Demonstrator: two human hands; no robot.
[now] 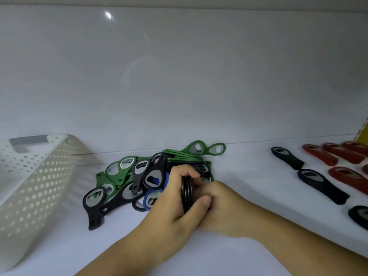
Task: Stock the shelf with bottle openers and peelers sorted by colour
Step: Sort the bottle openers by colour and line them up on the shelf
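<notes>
Your left hand (171, 200) has its fingers (184, 172) and thumb curled round a stack of black bottle openers (187, 193), held on edge. Your right hand (225, 208) closes on the same stack from the other side, though its fingertips are mostly hidden behind your left thumb. You look to be gathering the blacks, so the next move likely calls for squaring the stack and carrying it right to the black openers (322, 186) already laid out, short of the red openers (347, 179) beyond them. Just left of your fingers lies the mixed pile (127, 176) of green, black and blue, not yet sorted. Farther left, a white perforated basket (39, 176) leans tilted. All of it rests on the white shelf (249, 176), with a glossy pale back panel (179, 76) behind.
</notes>
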